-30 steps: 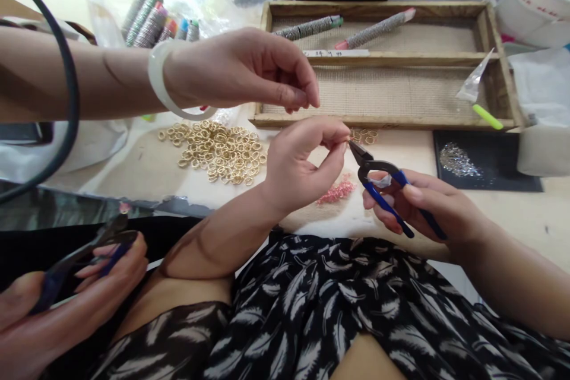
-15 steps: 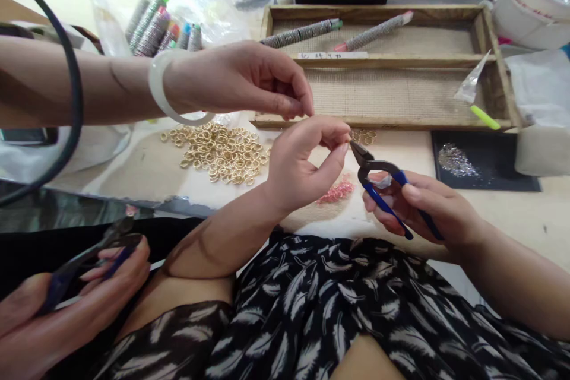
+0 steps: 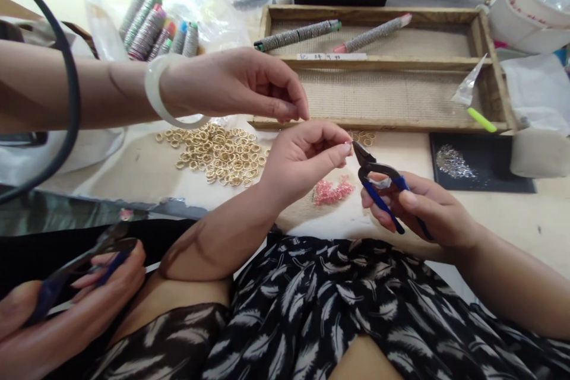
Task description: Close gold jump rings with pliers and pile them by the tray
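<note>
My left hand point(image 3: 296, 160) is closed in a pinch, thumb against fingertips. A tiny pale pinkish bit shows at the tips, too small to name. My right hand point(image 3: 427, 208) is wrapped around blue-handled pliers point(image 3: 376, 181), whose dark jaws point up and left, right beside my left fingertips. Some whitish wrapping shows between the plier handles. Below my left fingers lies a heap of small pink pieces point(image 3: 333, 191). Gold rings point(image 3: 222, 154) are piled to the left of my left hand, and a few more gold rings point(image 3: 364, 138) lie behind the fingertips.
A co-worker's hand with a pale bangle point(image 3: 249, 83) reaches in above my left hand. Their other hand point(image 3: 111, 285) holds pliers at lower left. Behind are a wooden tray point(image 3: 387, 124) with coil-wrapped rods, and a black pad point(image 3: 499, 175) with silvery bits at right.
My left thumb has slid forward along the fingers, and the plier tips now sit slightly right of them. More of the pink heap shows. The co-worker's hands have barely moved.
</note>
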Action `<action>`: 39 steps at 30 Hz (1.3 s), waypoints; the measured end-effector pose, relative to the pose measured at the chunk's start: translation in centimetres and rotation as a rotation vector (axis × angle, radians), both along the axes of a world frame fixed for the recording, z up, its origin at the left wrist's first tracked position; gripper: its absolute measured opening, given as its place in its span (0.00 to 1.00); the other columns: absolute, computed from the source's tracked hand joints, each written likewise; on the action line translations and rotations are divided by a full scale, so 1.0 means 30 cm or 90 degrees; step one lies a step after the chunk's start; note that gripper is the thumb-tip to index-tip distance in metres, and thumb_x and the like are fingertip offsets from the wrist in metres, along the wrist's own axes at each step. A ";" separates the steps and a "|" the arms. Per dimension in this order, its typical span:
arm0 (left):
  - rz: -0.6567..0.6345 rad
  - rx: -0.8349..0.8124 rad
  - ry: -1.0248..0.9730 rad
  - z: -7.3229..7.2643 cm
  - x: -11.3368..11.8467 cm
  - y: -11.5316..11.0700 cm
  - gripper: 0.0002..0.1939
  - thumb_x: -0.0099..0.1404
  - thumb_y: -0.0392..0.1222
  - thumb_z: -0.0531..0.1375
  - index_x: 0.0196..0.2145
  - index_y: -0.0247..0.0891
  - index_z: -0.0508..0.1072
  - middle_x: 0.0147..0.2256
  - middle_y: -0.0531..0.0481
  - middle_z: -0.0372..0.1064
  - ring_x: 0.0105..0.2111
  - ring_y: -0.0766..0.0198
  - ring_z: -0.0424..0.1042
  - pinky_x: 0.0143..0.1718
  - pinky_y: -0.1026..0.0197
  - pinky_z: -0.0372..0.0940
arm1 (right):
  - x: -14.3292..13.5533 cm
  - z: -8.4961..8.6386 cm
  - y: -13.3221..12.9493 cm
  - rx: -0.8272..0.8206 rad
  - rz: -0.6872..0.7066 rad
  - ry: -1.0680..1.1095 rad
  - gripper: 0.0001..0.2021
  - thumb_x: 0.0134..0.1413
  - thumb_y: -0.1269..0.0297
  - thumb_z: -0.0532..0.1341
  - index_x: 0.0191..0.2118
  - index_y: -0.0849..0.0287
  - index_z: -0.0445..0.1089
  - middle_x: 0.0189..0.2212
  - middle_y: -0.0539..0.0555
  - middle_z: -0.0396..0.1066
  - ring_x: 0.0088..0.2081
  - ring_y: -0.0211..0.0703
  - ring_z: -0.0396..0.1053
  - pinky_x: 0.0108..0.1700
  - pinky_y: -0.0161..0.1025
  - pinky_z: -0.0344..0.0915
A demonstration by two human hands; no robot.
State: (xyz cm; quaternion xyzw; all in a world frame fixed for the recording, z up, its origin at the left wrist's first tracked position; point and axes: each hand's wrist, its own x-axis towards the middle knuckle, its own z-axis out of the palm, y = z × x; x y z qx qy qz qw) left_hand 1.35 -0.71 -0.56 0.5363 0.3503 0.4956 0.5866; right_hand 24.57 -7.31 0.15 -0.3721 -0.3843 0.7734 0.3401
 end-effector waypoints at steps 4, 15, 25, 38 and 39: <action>0.031 0.133 0.124 0.001 -0.008 -0.001 0.03 0.68 0.38 0.66 0.35 0.39 0.80 0.28 0.52 0.77 0.27 0.68 0.74 0.29 0.65 0.69 | -0.004 0.005 -0.001 -0.021 -0.005 0.021 0.15 0.63 0.49 0.72 0.47 0.53 0.82 0.40 0.55 0.77 0.29 0.39 0.69 0.29 0.38 0.65; 0.163 0.638 0.454 -0.019 -0.031 0.020 0.08 0.73 0.33 0.58 0.38 0.39 0.77 0.36 0.47 0.81 0.35 0.61 0.78 0.40 0.57 0.74 | -0.008 0.006 0.000 -0.085 -0.008 0.064 0.16 0.66 0.50 0.70 0.50 0.55 0.80 0.40 0.56 0.78 0.29 0.39 0.70 0.28 0.37 0.66; -0.103 0.291 0.915 0.087 -0.201 -0.019 0.16 0.74 0.45 0.54 0.34 0.42 0.80 0.33 0.47 0.78 0.36 0.53 0.77 0.38 0.50 0.70 | 0.015 -0.004 0.007 -0.008 0.029 -0.168 0.20 0.65 0.42 0.68 0.42 0.56 0.79 0.30 0.53 0.74 0.30 0.42 0.68 0.31 0.39 0.67; 0.022 0.197 0.907 -0.051 -0.185 -0.039 0.14 0.70 0.40 0.58 0.43 0.32 0.82 0.44 0.36 0.79 0.48 0.42 0.78 0.52 0.41 0.75 | 0.005 0.025 0.008 0.113 0.119 -0.343 0.20 0.66 0.42 0.64 0.43 0.56 0.76 0.26 0.51 0.71 0.28 0.43 0.69 0.31 0.41 0.66; 0.013 0.196 0.926 -0.051 -0.174 -0.034 0.13 0.70 0.39 0.58 0.43 0.32 0.82 0.44 0.35 0.78 0.48 0.42 0.78 0.52 0.40 0.75 | 0.006 0.023 0.008 0.112 0.117 -0.342 0.20 0.66 0.42 0.64 0.43 0.56 0.76 0.26 0.51 0.70 0.28 0.43 0.69 0.31 0.41 0.66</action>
